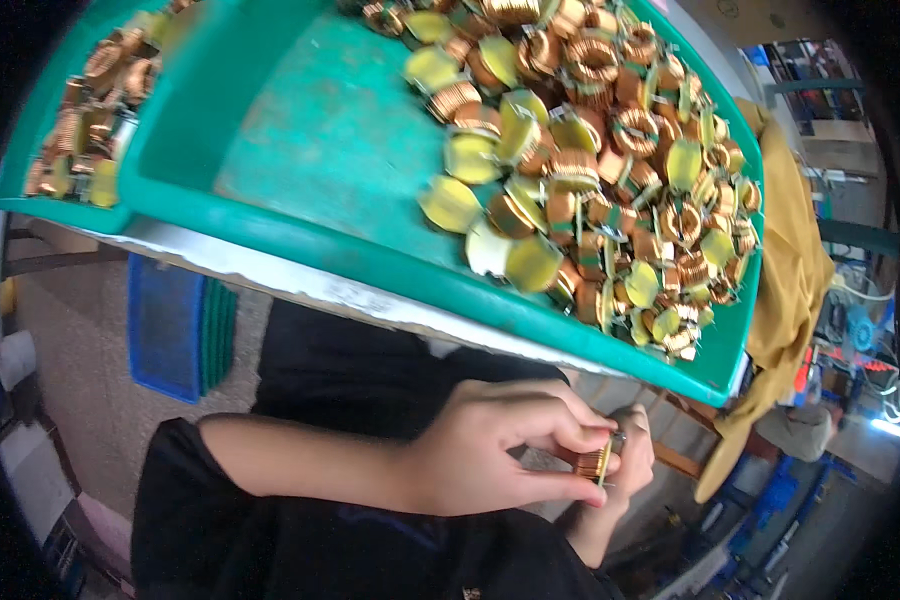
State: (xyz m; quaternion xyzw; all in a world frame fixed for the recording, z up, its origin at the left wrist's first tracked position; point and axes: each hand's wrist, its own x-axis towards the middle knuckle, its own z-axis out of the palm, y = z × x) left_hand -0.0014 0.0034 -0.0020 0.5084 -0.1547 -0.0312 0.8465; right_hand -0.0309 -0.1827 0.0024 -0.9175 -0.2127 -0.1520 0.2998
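Between the thumb and fingers of my left hand [490, 440] is a small toroidal coil [591, 464], wound with copper wire and backed by a yellow disc. It is held in front of my body, just below the near edge of a green tray [390, 262]. My right hand [632, 462] is close behind it with curled fingers, right at the coil's far side. My left hand partly hides those fingers, so what they grip cannot be made out. Many similar coils [592, 58] with yellow discs lie heaped in the tray's right half.
At the upper left, a second green compartment [65, 208] holds more coils. A white board edge [340, 292] runs under the tray. Blue and green stacked trays [165, 325] stand below at the left. Mustard-coloured cloth [782, 300] hangs at the right, with a person [802, 430] beyond.
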